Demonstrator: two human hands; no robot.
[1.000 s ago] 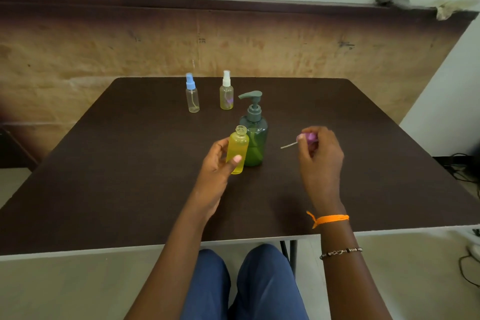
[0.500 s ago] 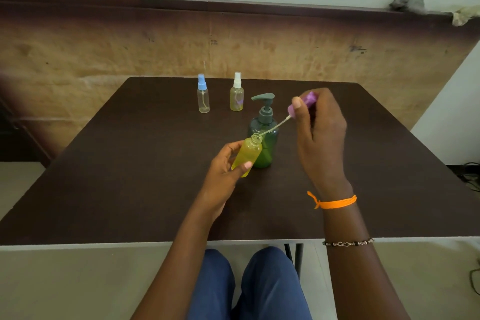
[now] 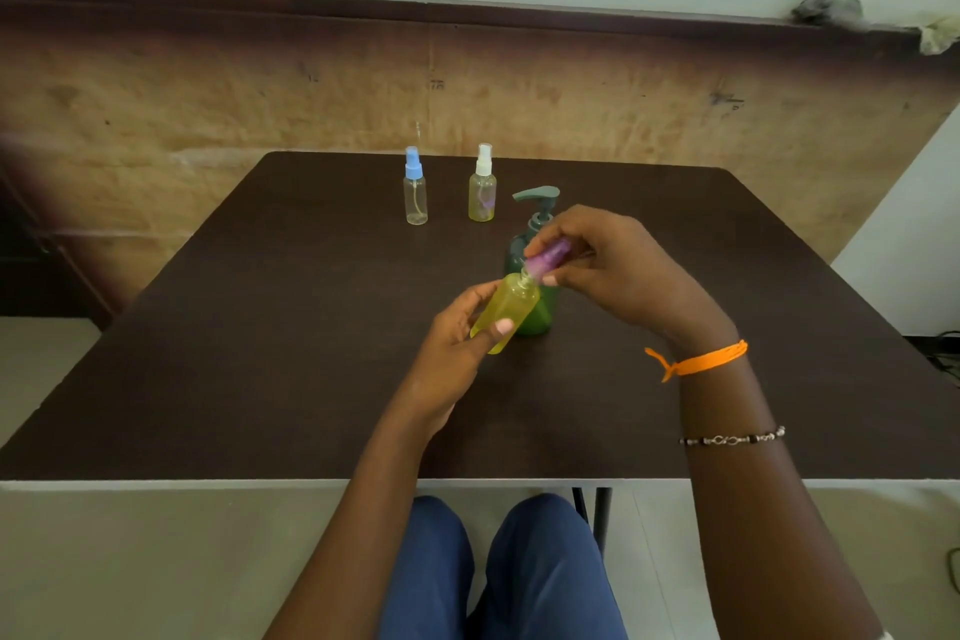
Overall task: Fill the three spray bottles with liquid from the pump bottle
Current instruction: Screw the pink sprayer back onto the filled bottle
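Small yellow-filled clear plastic spray bottle [image 3: 506, 311], tilted with its neck toward 1 o'clock, held above the dark brown table [image 3: 260, 327] near centre. Left hand [image 3: 457, 353] grips its body, thumb across the front, fingers curled behind. Right hand [image 3: 613, 265] pinches the purple spray cap [image 3: 545, 260] at the bottle's mouth; cap sits at the neck, can't tell if threaded on. Dark green translucent pump bottle [image 3: 532, 286] stands upright just behind the held bottle at 1 o'clock, mostly hidden by both hands, pump head showing above the right hand. At 11 o'clock, well apart: clear bottle with blue spray cap [image 3: 415, 187], looks nearly empty, upright. Just right of it at 12 o'clock, yellowish-filled bottle with white spray cap [image 3: 482, 185], upright. Orange thread band [image 3: 696, 361] and beaded bracelet [image 3: 732, 440] on the right wrist. Blue-trousered knees [image 3: 498, 572] at 6 o'clock below the table edge.
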